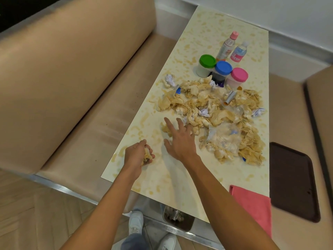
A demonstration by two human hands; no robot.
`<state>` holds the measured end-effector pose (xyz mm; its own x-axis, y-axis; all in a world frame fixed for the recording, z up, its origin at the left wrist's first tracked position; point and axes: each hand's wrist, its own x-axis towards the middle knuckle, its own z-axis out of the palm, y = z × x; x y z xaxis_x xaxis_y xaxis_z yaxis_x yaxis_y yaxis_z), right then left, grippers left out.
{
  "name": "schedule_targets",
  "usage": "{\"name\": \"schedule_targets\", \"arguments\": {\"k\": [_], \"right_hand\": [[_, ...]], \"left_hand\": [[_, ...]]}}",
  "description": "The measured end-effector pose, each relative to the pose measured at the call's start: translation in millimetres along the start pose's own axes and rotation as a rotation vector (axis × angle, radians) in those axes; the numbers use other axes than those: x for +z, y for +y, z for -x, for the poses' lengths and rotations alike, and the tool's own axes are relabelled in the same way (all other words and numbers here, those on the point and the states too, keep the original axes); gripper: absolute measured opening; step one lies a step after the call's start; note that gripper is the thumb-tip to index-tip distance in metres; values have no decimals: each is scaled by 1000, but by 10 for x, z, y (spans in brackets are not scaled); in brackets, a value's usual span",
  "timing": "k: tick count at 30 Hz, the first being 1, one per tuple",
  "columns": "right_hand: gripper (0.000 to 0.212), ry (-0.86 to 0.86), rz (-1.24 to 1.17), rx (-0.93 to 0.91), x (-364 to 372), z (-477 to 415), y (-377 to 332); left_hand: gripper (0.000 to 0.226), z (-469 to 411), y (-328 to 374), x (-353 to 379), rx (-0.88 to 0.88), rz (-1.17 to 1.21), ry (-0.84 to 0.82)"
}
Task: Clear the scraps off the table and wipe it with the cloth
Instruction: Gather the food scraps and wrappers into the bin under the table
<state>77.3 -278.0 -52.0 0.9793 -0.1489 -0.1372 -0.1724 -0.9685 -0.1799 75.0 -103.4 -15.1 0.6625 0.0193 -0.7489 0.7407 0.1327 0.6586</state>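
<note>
A wide heap of scraps [212, 109], crumpled tan tissues, white paper balls and clear plastic wrap, covers the middle of the speckled cream table [180, 174]. My left hand [137, 154] grips a wad of tan scraps just above the table's near left part. To its right, my right hand [180, 139] reaches with fingers spread toward the near edge of the heap, close to a small loose tissue [166, 129]. A pink cloth [252, 202] hangs over the table's near right corner.
Three tubs with green [207, 61], blue [224, 68] and pink [239, 74] lids and two bottles [232, 47] stand beyond the heap. A bin [177, 220] with scraps sits on the floor under the near edge. Beige benches flank the table; a dark tray [293, 179] lies on the right one.
</note>
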Motion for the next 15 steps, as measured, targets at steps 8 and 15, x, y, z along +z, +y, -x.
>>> {"name": "schedule_targets", "arguments": {"k": [8, 15], "right_hand": [[43, -39, 38, -82, -15, 61, 15], [40, -3, -209, -18, 112, 478, 206]], "left_hand": [[29, 31, -38, -17, -6, -40, -14], [31, 126, -212, 32, 13, -141, -61]]}}
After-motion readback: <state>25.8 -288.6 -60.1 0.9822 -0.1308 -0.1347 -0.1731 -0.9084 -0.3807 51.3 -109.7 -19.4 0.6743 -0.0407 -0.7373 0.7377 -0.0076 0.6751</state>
